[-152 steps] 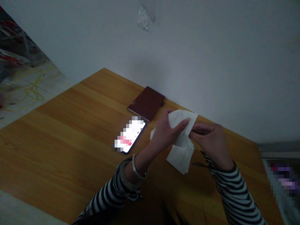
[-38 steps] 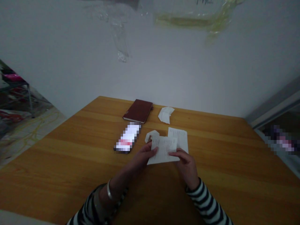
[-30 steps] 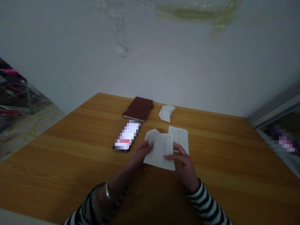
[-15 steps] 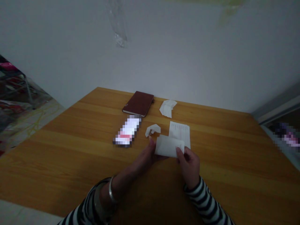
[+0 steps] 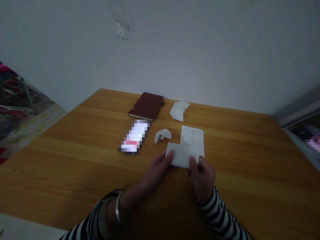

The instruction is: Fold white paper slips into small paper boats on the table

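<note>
A small white folded paper (image 5: 182, 155) is held level above the wooden table (image 5: 75, 146), between my two hands. My left hand (image 5: 160, 166) pinches its left end, thumb on top and fingers beneath. At the right end my right hand (image 5: 203, 176) grips it the same way, with the thumb pressed on its face. Just behind it lies a printed sheet (image 5: 192, 137), its lower edge partly covered by the held paper. A small crumpled paper piece (image 5: 163, 135) rests to the left of that sheet.
A phone with a lit screen (image 5: 135, 136) lies left of my hands. Behind it is a dark red notebook (image 5: 147, 106), and a creased white paper (image 5: 179, 110) lies near the wall (image 5: 195, 56). Cluttered items (image 5: 15, 96) stand beyond the table's left edge.
My left thumb has come down onto the top of the paper's left end; before, it was raised beside it. The camera view has shifted slightly.
</note>
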Demonstrator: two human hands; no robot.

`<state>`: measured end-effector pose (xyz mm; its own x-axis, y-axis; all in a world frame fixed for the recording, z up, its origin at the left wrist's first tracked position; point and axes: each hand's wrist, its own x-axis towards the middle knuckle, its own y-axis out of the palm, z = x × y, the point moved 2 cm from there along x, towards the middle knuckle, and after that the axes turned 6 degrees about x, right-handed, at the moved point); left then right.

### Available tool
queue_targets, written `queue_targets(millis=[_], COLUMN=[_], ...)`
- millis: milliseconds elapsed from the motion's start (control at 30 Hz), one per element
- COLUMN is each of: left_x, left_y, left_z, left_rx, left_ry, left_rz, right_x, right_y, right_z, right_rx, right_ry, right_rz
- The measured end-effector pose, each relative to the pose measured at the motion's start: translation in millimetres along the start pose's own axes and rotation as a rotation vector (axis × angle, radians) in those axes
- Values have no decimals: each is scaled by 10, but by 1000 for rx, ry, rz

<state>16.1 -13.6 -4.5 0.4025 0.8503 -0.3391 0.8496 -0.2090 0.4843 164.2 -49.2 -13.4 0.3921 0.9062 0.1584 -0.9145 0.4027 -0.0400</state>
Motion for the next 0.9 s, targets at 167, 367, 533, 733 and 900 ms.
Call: queue_targets(millis=[167,367,533,733,900], left_x=[6,5,17,23,0], left_y=[-2,-12,-29,-20,-32], left_z=[16,38,59,54,58], left_rx=[34,35,30,35,103], left_ry=[6,0,-10,9,42], left_rz=[-22,-23,-61,-53,-87], right_x=[-9,7,3,3,-2], right_y=[1,12,15,8,14], right_z=[6,9,10,-6,9], right_rx=[-24,-24,-34,-37,-31], right_ry=[21,29,17,30,48], right_rz=[-14,-25,-32,-46,-29])
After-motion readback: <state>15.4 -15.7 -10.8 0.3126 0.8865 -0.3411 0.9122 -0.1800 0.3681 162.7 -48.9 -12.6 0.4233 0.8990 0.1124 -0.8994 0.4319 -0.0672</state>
